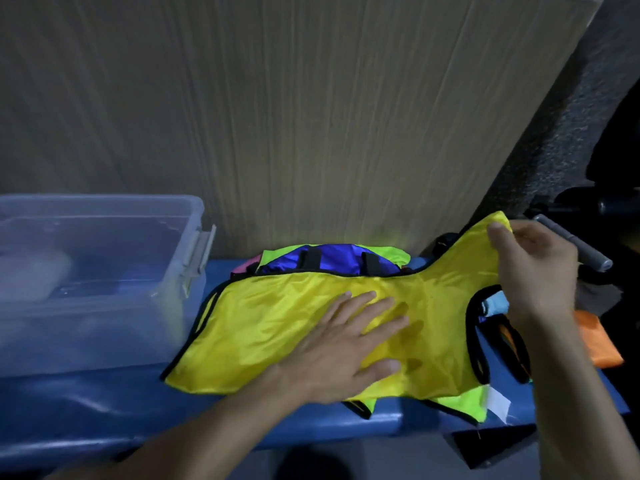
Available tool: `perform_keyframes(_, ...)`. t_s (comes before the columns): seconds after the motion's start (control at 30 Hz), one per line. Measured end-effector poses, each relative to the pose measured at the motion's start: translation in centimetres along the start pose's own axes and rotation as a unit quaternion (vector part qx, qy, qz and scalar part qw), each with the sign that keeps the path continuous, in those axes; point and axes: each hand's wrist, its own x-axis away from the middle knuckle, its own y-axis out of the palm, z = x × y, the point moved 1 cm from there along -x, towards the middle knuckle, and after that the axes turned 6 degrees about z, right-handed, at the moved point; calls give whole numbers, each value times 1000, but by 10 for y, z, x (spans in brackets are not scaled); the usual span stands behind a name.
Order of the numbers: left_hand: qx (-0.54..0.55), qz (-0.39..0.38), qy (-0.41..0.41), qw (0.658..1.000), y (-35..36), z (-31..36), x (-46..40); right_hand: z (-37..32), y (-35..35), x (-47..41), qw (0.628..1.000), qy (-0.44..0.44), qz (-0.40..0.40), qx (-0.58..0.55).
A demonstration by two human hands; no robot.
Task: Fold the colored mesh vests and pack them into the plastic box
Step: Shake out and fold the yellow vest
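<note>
A yellow mesh vest [277, 317] with black trim lies spread on the blue bench, on top of other vests. My left hand [346, 337] presses flat on its middle, fingers straight and spread. My right hand [533, 268] pinches the vest's upper right strap and holds it lifted off the pile. A blue vest [329, 259] and a lime green vest [460, 401] peek out from under the yellow one. An orange vest [595, 341] lies at the far right. The clear plastic box [104, 271] stands at the left on the bench; some blurred contents lie inside.
The blue bench [311, 424] runs along a beige striped wall [277, 116]. A grey cylinder-shaped handle [571, 242] and dark equipment sit at the right behind my right hand. The box's grey latch [201, 254] faces the vest pile.
</note>
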Motion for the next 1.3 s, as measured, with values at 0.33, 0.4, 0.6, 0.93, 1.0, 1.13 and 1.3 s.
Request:
perform_keyframes(0.33,418,259,-460,739,-78,-89,46,-98,145,104,961,-118,-223,114)
perform_keyframes(0.4,464,277,-532,652,-72,-104,57,-94,189,136,937,-125,-282,165)
perform_keyframes(0.6,433,258,-644,576,-68,-116,79,-65,233,196,866,-63,-467,166)
perform_keyframes(0.93,307,200,-625,689,-54,-113,86,-5,135,116,869,-323,-338,163)
perform_keyframes(1.0,288,204,-624,697,-53,-113,86,14,124,109,850,-352,-330,213)
perform_keyframes(1.13,267,225,-633,690,-56,-109,83,36,115,97,835,-378,-297,266)
perform_keyframes(1.3,243,227,-652,681,-58,-105,77,43,120,87,853,-387,-261,234)
